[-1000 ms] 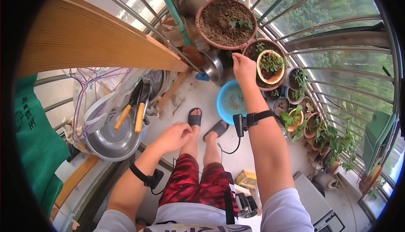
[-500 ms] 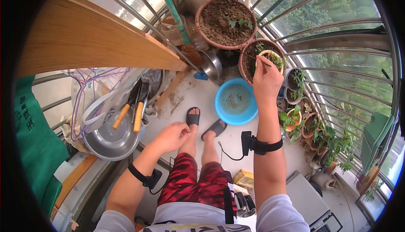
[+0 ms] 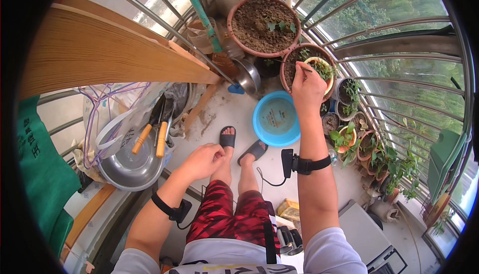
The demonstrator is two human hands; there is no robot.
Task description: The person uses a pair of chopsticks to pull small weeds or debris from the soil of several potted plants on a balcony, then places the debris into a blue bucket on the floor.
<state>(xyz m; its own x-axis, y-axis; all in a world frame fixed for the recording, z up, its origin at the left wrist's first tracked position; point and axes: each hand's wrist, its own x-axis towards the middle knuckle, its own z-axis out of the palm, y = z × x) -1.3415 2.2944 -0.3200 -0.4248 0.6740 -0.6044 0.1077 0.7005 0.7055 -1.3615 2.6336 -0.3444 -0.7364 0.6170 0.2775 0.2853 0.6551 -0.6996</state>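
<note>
**Colours on the balcony**

Basin: bright blue. Large pot: terracotta, dark brown soil. Small pot by right hand: pale yellow, green leaves. Shorts: red-black pattern. Sandals: black. Tool handles: orange. Bowl: silver steel. Cloth: green.

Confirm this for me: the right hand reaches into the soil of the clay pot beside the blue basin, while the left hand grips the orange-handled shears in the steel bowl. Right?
Not quite. In the head view the left hand rests on the person's knee, apart from the orange-handled shears, which lie untouched in the steel bowl. The right hand does reach into the clay pot beside the blue basin.
</note>
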